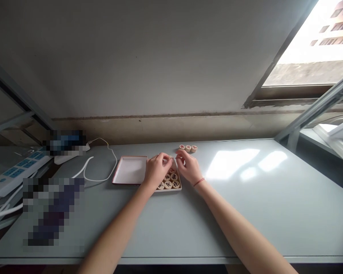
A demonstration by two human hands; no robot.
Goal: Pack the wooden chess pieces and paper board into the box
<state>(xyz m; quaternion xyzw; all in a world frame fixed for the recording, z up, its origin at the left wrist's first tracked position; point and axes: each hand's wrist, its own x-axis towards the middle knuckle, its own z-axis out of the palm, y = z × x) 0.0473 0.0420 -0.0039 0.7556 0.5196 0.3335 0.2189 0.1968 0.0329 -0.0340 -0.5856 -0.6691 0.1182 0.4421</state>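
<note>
A shallow box [168, 191] of round Chinese chess pieces [168, 185] sits on the desk, black and red characters facing up. My left hand [157, 169] reaches over the box and covers its left part. Its thumb and fingers are pinched together near the far right corner; whatever is between them is hidden. At the box's right edge is my right hand [190, 169], thumb and forefinger curved and apart, with nothing visible between them. Just beyond the box, three chess pieces [188, 148] with red characters stand in a row. The box lid [130, 170] lies to the left, white inside up.
On the left are a power strip [20, 167], a white cable [114, 160] and two blurred-out items. The grey desk [246, 220] meets a wall [148, 68] at the back. Metal frame bars [317, 104] rise at both sides, and sunlight patches fall on the right.
</note>
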